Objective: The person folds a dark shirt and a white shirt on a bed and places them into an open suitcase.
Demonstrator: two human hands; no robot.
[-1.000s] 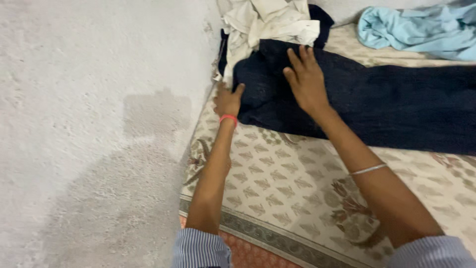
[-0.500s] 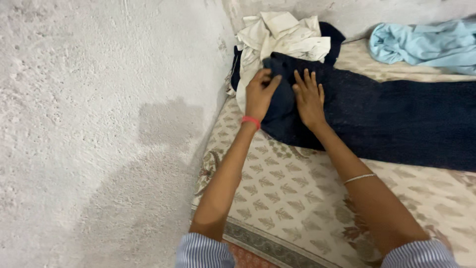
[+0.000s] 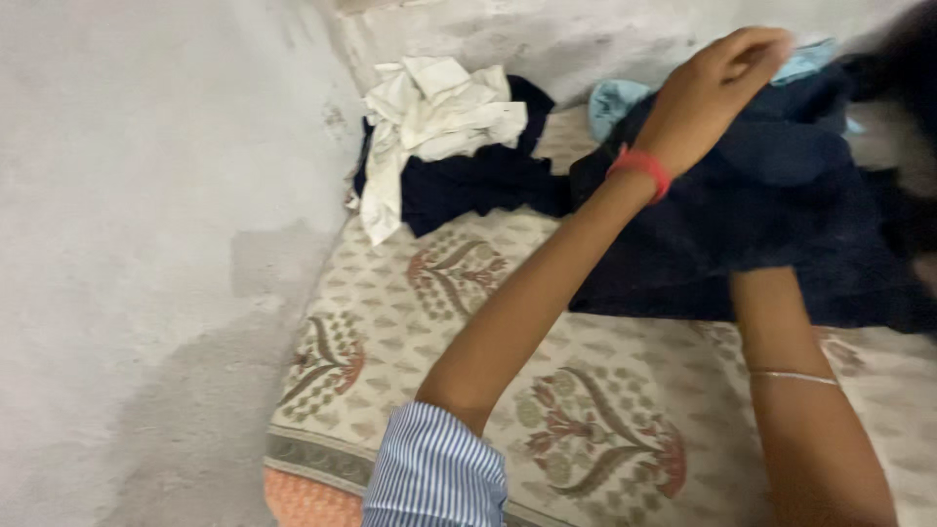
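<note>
My left hand (image 3: 717, 83), with a red band at the wrist, is raised at the upper right, and its fingers are pinched on the edge of a dark navy garment (image 3: 781, 215). The garment is lifted and folded over to the right across the patterned mattress (image 3: 439, 322). My right forearm, which wears a thin silver bangle, runs up under the lifted cloth. The cloth hides my right hand.
A crumpled white cloth (image 3: 429, 107) lies on another dark garment (image 3: 468, 181) in the corner by the rough grey wall (image 3: 146, 244). A light blue cloth (image 3: 615, 98) peeks out behind the navy garment. The mattress has an orange edge at the bottom left.
My left hand has taken the navy garment's left end and swung it up and to the right. My right hand, flat on the cloth before, is now covered. The view has shifted right.
</note>
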